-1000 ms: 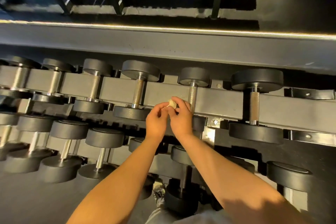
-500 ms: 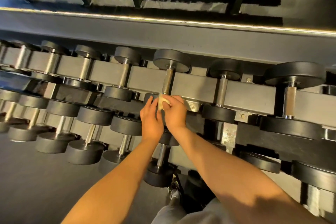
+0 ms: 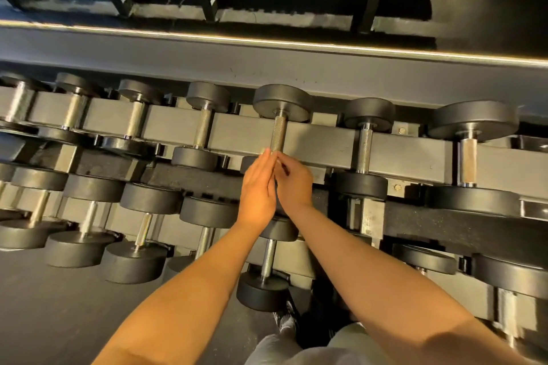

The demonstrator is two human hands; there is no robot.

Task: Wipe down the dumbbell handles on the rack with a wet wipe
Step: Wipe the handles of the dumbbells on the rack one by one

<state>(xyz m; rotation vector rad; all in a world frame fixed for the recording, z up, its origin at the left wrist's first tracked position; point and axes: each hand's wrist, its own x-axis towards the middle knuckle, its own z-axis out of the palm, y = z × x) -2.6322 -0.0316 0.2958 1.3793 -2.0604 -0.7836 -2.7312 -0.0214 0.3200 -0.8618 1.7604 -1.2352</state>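
Here both arms reach forward from the bottom of the view and meet over the top tier of the rack point(image 3: 243, 136). The left hand point(image 3: 257, 187) is turned edge-up, its fingers point(image 3: 264, 161) straight and held together, pointing away from the body, with their tips at the near end of one knurled handle point(image 3: 279, 133). The right hand point(image 3: 295, 184) lies just beside it and touches it along the fingers. Its own fingers are curled inward toward the left palm, and its wrist is bent a little to the left. The wipe is hidden between the two hands, so I cannot tell whether the right hand pinches it. The handle belongs to the fifth dumbbell in view from the left on the top tier and lies front to back across the beam. Its far plate point(image 3: 283, 102) is clear of the hands, and its near plate is mostly covered by them. Under the wrists a smaller dumbbell point(image 3: 267, 261) sits on the lower tier, and a shoe point(image 3: 284, 323) shows below.
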